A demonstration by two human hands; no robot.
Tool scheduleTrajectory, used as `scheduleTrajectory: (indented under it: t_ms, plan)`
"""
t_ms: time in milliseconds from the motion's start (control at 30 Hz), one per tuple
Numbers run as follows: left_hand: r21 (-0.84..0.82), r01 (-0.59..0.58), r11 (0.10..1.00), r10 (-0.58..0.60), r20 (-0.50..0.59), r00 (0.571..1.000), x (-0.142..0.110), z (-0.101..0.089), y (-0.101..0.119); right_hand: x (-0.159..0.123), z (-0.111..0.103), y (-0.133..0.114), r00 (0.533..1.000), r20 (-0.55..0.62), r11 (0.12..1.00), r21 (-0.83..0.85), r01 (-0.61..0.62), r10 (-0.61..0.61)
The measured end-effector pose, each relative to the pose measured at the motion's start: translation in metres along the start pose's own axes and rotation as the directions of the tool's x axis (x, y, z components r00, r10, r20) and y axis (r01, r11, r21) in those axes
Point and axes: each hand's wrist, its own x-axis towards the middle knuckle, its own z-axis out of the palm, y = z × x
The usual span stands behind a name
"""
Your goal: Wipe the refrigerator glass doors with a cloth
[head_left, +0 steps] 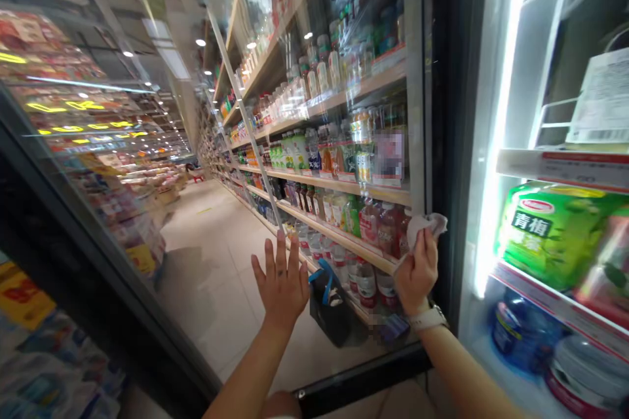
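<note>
An open glass fridge door swings out in front of me, with the shop aisle showing through it. My left hand lies flat against the pane with its fingers spread. My right hand is closed on a small pale cloth and presses it to the glass near the door's right frame. A white watch sits on my right wrist.
The lit fridge interior on the right holds a green packet, a blue-capped tub and white wire shelves. Through the glass I see long drink shelves, a dark shopping basket on the floor and the tiled aisle.
</note>
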Motion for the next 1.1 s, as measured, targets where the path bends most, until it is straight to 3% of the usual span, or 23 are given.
scheduleTrajectory:
  t_ms: [200, 433, 533, 600, 733, 867, 933, 1033, 1100]
  plan:
    - [-0.015, 0.008, 1.0, -0.008, 0.003, 1.0, -0.002, 0.002, 0.0, -0.021, 0.011, -0.044, 0.996, 0.087, 0.999, 0.02, -0.026, 0.024]
    - [-0.02, -0.037, 0.999, 0.038, 0.072, 0.997, 0.001, -0.009, -0.003, -0.04, 0.024, -0.109, 0.962, 0.215, 0.977, 0.164, 0.136, -0.17]
    - [-0.059, -0.122, 0.991, 0.129, 0.138, 0.982, 0.0, -0.022, -0.018, -0.06, 0.025, -0.132, 0.905, 0.28, 0.938, 0.226, 0.262, -0.32]
    - [-0.038, -0.153, 0.987, 0.157, 0.127, 0.979, -0.002, -0.029, -0.035, -0.073, 0.025, -0.142, 0.857, 0.31, 0.902, 0.276, 0.333, -0.411]
    - [0.068, -0.073, 0.995, 0.066, 0.107, 0.992, -0.008, -0.032, -0.072, -0.086, 0.025, -0.146, 0.799, 0.317, 0.846, 0.352, 0.4, -0.51]
    - [0.084, -0.06, 0.995, 0.052, 0.097, 0.994, -0.013, -0.025, -0.086, -0.074, 0.027, -0.143, 0.774, 0.316, 0.821, 0.38, 0.426, -0.549]
    - [0.097, -0.051, 0.994, 0.042, 0.094, 0.995, -0.014, -0.023, -0.085, -0.056, 0.028, -0.143, 0.803, 0.322, 0.853, 0.339, 0.397, -0.501]
    - [0.104, -0.075, 0.992, 0.064, 0.1, 0.993, -0.014, -0.024, -0.081, -0.021, 0.029, -0.146, 0.906, 0.284, 0.94, 0.228, 0.256, -0.315]
    - [0.095, -0.095, 0.991, 0.086, 0.097, 0.992, -0.014, -0.027, -0.079, 0.001, 0.031, -0.15, 0.947, 0.237, 0.962, 0.217, 0.164, -0.215]
